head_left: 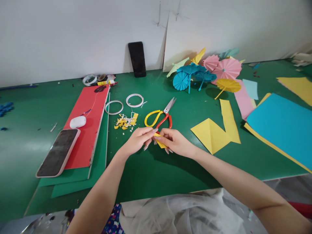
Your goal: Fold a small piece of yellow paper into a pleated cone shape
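Observation:
My left hand (138, 139) and my right hand (175, 141) meet over the green table (151, 172), both pinching a small folded yellow paper piece (161, 143) between their fingertips. Just behind the hands lie scissors (161, 116) with one yellow and one red handle, blades pointing to the back right. To the right of my right hand lies a larger cut sheet of yellow paper (215, 131). Yellow and white paper scraps (125, 121) lie to the back left of my left hand.
Two tape rings (134, 100) lie behind the scraps. A red board (89, 123) at left carries a phone (58, 152) and a white earbud case (78, 122). Paper umbrellas (207, 70) stand at the back. Blue, pink and yellow sheets (280, 125) lie at right. Another phone (137, 59) leans on the wall.

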Action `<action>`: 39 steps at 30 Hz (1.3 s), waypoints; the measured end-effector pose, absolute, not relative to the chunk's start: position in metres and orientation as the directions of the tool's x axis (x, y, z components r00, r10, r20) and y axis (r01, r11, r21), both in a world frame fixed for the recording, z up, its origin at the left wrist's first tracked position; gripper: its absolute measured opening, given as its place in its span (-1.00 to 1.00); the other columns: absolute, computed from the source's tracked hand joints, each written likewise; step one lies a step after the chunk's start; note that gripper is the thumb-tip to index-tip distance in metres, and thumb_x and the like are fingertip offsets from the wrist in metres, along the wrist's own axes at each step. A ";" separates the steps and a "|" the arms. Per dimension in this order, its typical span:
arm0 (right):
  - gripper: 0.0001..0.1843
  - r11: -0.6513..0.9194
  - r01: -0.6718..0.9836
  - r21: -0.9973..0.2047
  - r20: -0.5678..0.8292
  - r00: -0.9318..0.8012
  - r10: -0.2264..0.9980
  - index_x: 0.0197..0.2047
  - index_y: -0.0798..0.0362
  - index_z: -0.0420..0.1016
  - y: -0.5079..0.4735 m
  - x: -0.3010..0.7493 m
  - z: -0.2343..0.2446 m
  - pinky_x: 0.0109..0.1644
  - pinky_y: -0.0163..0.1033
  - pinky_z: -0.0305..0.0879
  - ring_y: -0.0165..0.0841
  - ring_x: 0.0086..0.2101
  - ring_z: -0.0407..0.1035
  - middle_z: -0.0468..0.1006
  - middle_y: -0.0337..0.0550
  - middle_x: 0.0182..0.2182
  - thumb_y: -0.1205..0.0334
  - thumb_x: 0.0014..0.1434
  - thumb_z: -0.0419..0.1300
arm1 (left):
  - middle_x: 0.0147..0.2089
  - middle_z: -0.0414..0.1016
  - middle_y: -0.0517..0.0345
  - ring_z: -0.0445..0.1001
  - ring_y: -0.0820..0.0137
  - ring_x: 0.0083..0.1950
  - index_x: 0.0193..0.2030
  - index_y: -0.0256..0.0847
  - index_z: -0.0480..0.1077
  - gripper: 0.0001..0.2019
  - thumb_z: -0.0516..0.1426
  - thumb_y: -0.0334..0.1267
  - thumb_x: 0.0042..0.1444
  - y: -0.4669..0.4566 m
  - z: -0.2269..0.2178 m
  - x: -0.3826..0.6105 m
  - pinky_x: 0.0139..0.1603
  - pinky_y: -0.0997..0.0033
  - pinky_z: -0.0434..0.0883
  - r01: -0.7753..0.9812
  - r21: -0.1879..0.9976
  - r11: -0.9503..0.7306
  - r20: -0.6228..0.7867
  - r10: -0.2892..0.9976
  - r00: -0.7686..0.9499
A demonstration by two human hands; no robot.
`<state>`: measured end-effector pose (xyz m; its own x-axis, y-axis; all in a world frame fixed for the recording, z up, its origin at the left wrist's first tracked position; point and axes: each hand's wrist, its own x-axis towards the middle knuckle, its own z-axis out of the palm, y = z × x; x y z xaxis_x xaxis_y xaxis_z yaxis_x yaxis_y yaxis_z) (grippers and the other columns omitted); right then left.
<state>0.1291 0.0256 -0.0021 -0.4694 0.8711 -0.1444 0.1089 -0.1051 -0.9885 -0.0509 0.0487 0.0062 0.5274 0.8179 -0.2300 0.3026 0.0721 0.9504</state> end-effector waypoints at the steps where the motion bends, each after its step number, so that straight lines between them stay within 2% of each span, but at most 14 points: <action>1: -0.61 -0.083 0.142 -0.986 -0.140 -0.462 0.876 -0.47 0.06 0.24 0.025 0.129 -0.003 -0.65 -0.41 0.12 -0.54 -0.72 0.19 0.29 -0.37 -0.65 -0.08 0.15 0.16 | -0.72 0.19 0.33 0.18 0.56 -0.66 -0.54 -0.24 0.20 -0.61 -0.04 -0.05 0.24 0.049 0.006 -0.051 -0.53 0.53 0.17 0.297 0.950 0.090 -0.245 0.807 0.537; 6: -0.61 0.073 0.283 -0.956 -0.062 -0.439 0.896 -0.49 0.04 0.17 0.026 0.131 -0.006 -0.59 -0.38 0.00 -0.53 -0.66 0.07 0.19 -0.38 -0.65 -0.04 0.22 0.07 | -0.73 0.22 0.31 0.20 0.55 -0.68 -0.50 -0.25 0.28 -0.61 -0.04 -0.03 0.24 0.049 0.008 -0.052 -0.55 0.52 0.19 0.282 0.951 0.124 -0.265 0.797 0.543; 9: -0.60 0.179 0.293 -0.939 0.022 -0.468 0.883 -0.51 0.05 0.15 0.027 0.131 -0.003 -0.53 -0.38 0.00 -0.51 -0.59 0.03 0.18 -0.36 -0.62 -0.03 0.25 0.03 | -0.74 0.20 0.32 0.19 0.56 -0.68 -0.53 -0.26 0.28 -0.60 -0.02 -0.03 0.22 0.049 0.008 -0.053 -0.55 0.52 0.20 0.273 0.954 0.124 -0.258 0.805 0.535; 11: -0.59 0.189 0.277 -0.942 0.032 -0.487 0.873 -0.51 0.04 0.14 0.027 0.130 -0.001 -0.53 -0.38 0.00 -0.52 -0.60 0.03 0.17 -0.36 -0.63 -0.04 0.25 0.02 | -0.74 0.18 0.33 0.19 0.57 -0.68 -0.55 -0.25 0.26 -0.59 0.00 -0.02 0.21 0.049 0.008 -0.054 -0.53 0.53 0.21 0.268 0.956 0.123 -0.253 0.808 0.532; 14: -0.57 0.126 0.247 -0.961 -0.014 -0.495 0.869 -0.51 0.04 0.14 0.024 0.132 0.003 -0.59 -0.40 -0.01 -0.55 -0.66 0.05 0.16 -0.39 -0.65 -0.08 0.23 0.04 | -0.75 0.15 0.36 0.16 0.58 -0.69 -0.55 -0.26 0.26 -0.61 0.03 -0.02 0.19 0.049 0.008 -0.053 -0.54 0.54 0.22 0.255 0.958 0.128 -0.251 0.802 0.542; 16: -0.59 0.033 0.239 -0.971 -0.098 -0.516 0.851 -0.46 0.05 0.18 0.022 0.137 0.005 -0.65 -0.42 -0.02 -0.57 -0.72 0.08 0.20 -0.40 -0.65 -0.10 0.23 0.04 | -0.75 0.12 0.37 0.14 0.58 -0.70 -0.54 -0.26 0.28 -0.61 0.03 -0.01 0.18 0.047 0.009 -0.050 -0.58 0.54 0.19 0.253 0.957 0.140 -0.263 0.786 0.560; 18: -0.63 -0.049 0.261 -0.964 -0.196 -0.574 0.795 -0.38 0.05 0.23 0.020 0.144 0.008 -0.67 -0.43 0.07 -0.55 -0.73 0.18 0.29 -0.38 -0.62 -0.10 0.23 0.03 | -0.75 0.10 0.38 0.12 0.59 -0.71 -0.54 -0.25 0.25 -0.61 0.03 0.00 0.18 0.044 0.010 -0.046 -0.61 0.56 0.17 0.262 0.953 0.153 -0.282 0.763 0.582; 21: -0.64 -0.044 0.336 -0.941 -0.280 -0.697 0.660 -0.33 0.08 0.32 0.018 0.155 0.010 -0.49 -0.39 0.29 -0.48 -0.60 0.37 0.42 -0.29 -0.58 -0.06 0.27 0.00 | -0.75 0.07 0.39 0.09 0.61 -0.72 -0.60 -0.23 0.19 -0.59 0.04 -0.01 0.17 0.040 0.013 -0.041 -0.64 0.58 0.12 0.311 0.942 0.122 -0.296 0.739 0.605; 23: -0.61 -0.049 0.341 -0.939 -0.296 -0.725 0.622 -0.38 0.09 0.34 0.016 0.159 0.009 -0.40 -0.36 0.33 -0.44 -0.54 0.42 0.46 -0.25 -0.59 -0.05 0.28 -0.01 | -0.74 0.07 0.38 0.10 0.61 -0.72 -0.61 -0.23 0.18 -0.58 0.05 -0.02 0.17 0.038 0.015 -0.038 -0.65 0.58 0.10 0.350 0.934 0.076 -0.290 0.734 0.614; 27: -0.57 -0.149 0.283 -0.947 -0.302 -0.637 0.709 -0.49 0.09 0.27 0.010 0.158 0.007 -0.48 -0.38 0.29 -0.46 -0.61 0.38 0.41 -0.28 -0.66 -0.07 0.24 0.05 | -0.70 0.10 0.34 0.15 0.59 -0.67 -0.62 -0.23 0.13 -0.56 -0.02 0.00 0.20 0.035 0.019 -0.034 -0.61 0.57 0.10 0.352 0.934 -0.055 -0.178 0.783 0.596; 29: -0.56 -0.178 0.259 -0.949 -0.306 -0.634 0.710 -0.50 0.09 0.27 0.008 0.157 0.006 -0.50 -0.38 0.27 -0.48 -0.63 0.36 0.39 -0.29 -0.67 -0.09 0.21 0.08 | -0.70 0.09 0.34 0.13 0.59 -0.66 -0.63 -0.23 0.11 -0.55 -0.03 -0.02 0.21 0.033 0.019 -0.032 -0.61 0.57 0.08 0.365 0.924 -0.110 -0.132 0.806 0.576; 32: -0.58 -0.216 0.192 -0.957 -0.289 -0.676 0.678 -0.40 0.13 0.36 0.005 0.158 0.006 -0.47 -0.36 0.33 -0.46 -0.56 0.39 0.45 -0.23 -0.56 -0.11 0.16 0.12 | -0.73 0.07 0.36 0.09 0.61 -0.68 -0.66 -0.24 0.09 -0.54 0.00 -0.08 0.21 0.029 0.019 -0.028 -0.63 0.57 0.06 0.395 0.908 -0.138 -0.112 0.829 0.547; 35: -0.59 -0.202 0.152 -0.968 -0.251 -0.669 0.699 -0.32 0.16 0.44 0.003 0.158 0.004 -0.37 -0.34 0.36 -0.41 -0.44 0.43 0.52 -0.14 -0.41 -0.09 0.13 0.17 | -0.74 0.09 0.36 0.09 0.62 -0.68 -0.67 -0.25 0.10 -0.53 0.01 -0.09 0.22 0.025 0.018 -0.024 -0.63 0.59 0.09 0.351 0.924 -0.152 -0.075 0.828 0.556; 39: -0.59 -0.325 0.125 -0.938 -0.323 -0.657 0.681 -0.32 0.17 0.48 0.002 0.155 0.001 -0.39 -0.37 0.36 -0.41 -0.42 0.46 0.58 -0.09 -0.39 -0.08 0.14 0.16 | -0.72 0.15 0.34 0.09 0.63 -0.66 -0.63 -0.27 0.18 -0.56 -0.02 -0.13 0.25 0.022 0.016 -0.021 -0.63 0.62 0.07 0.294 0.935 -0.200 -0.015 0.804 0.594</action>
